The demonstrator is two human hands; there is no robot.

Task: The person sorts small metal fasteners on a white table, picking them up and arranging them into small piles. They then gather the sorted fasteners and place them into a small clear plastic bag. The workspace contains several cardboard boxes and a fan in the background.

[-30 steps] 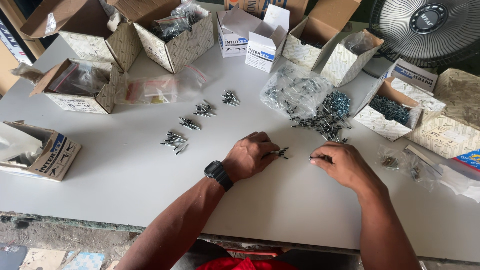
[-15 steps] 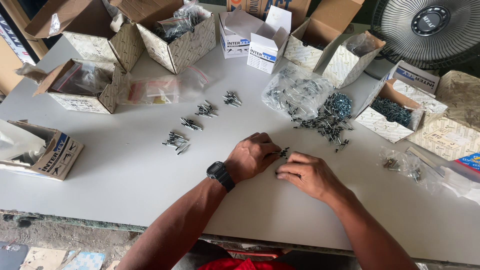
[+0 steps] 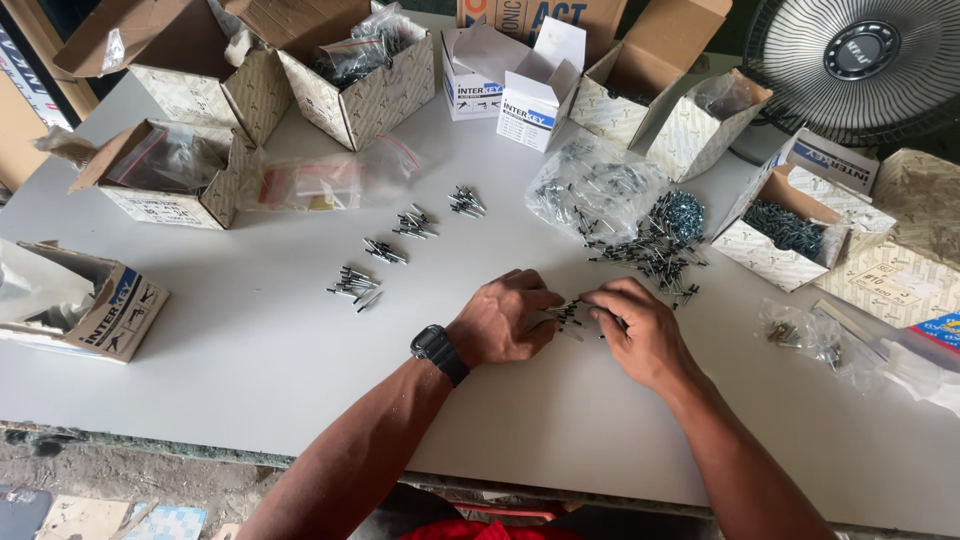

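Head view: my left hand (image 3: 503, 322) and right hand (image 3: 638, 328) pinch a small bunch of blind rivets (image 3: 568, 312) on the tabletop (image 3: 250, 350), light, stiff, slippery pins best gripped mid-shank.

soft even daylight, faint shadows, sharp

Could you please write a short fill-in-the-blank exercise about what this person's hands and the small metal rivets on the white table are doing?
1. The left hand wears a black ____ on its wrist.
2. Both hands meet over a small bundle of metal rivets; the right hand lies to its ____.
3. Left of the hands lie ____ small sorted rivet piles in a diagonal row.
4. The round grey ____ stands at the table's far right corner.

Missing words: watch; right; four; fan
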